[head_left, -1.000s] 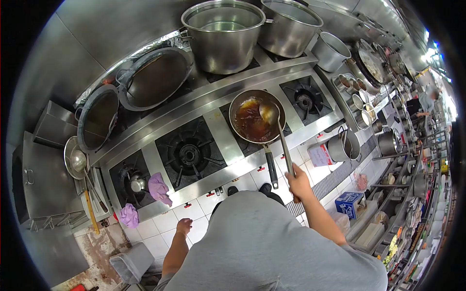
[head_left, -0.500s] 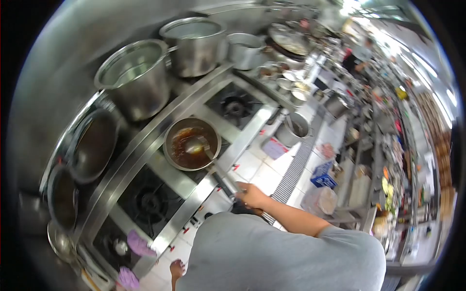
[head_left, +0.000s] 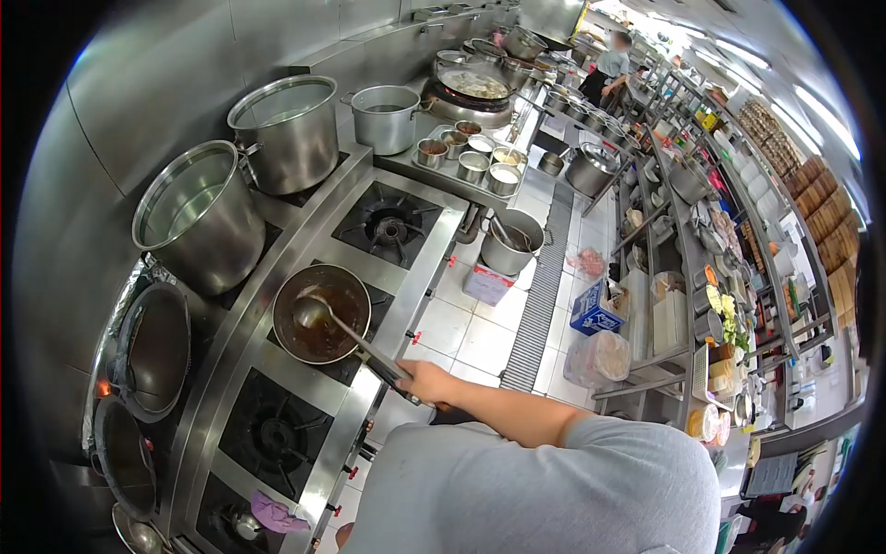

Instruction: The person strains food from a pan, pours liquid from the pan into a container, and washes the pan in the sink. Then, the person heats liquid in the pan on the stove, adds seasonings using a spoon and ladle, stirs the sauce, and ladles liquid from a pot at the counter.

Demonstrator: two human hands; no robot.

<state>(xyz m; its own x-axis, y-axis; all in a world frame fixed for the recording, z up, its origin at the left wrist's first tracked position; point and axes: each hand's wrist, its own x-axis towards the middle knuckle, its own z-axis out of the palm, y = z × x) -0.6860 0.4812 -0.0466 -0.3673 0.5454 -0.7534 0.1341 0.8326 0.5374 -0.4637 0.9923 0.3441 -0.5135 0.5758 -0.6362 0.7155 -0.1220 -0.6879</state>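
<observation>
A deep round pan with brown sauce in it rests on a stove burner. Inside it lies the bowl of a metal ladle, low against the sauce. My right hand is closed around the ladle's handle, just outside the pan's rim on the near side. The pan's own dark handle runs close under that hand; whether the fingers touch it I cannot tell. Only a sliver of my left hand shows beside my shirt at the bottom edge, its fingers hidden.
Two tall stockpots and a smaller pot stand behind the burners. Woks lean at the left. A purple cloth lies on the stove's front. Sauce tins stand farther along. A co-worker stands in the background.
My view has turned and steadied. The ladle's bowl has moved to the left side of the pan. My left hand has slipped mostly out of sight.
</observation>
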